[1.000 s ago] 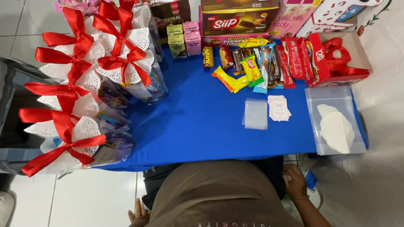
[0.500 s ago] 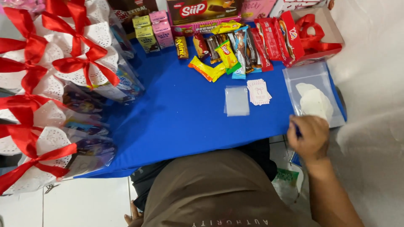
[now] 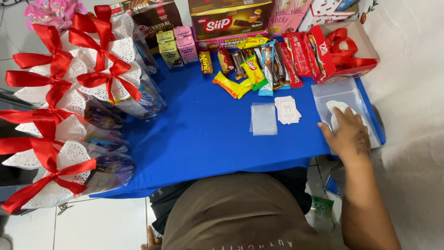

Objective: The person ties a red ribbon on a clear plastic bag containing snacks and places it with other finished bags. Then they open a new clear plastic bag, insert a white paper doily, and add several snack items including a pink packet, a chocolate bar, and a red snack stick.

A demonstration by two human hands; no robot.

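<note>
1. My right hand (image 3: 348,134) lay flat at the right edge of the frame, on the white paper doilies (image 3: 336,107) in the clear plastic tray (image 3: 328,90); my fingers (image 3: 329,131) were spread over the stack, not clenched, pressing rather than pinching.
2. My left hand (image 3: 151,237) was barely in view at the bottom of the frame, below the bench (image 3: 203,139); I could not tell what its fingers were doing.
3. To do it well, I judged that I should slide one fingertip to peel off only the top doily, since thin sheets likely cling together.
4. I judged that I should keep the tray from sliding off the bench edge.
5. The clear bag (image 3: 263,118) and small cards (image 3: 286,109) sat mid-frame, apart from my hand.
6. The snack bars (image 3: 259,65) were at upper centre and the red-ribboned gift packs (image 3: 69,106) at left.
</note>
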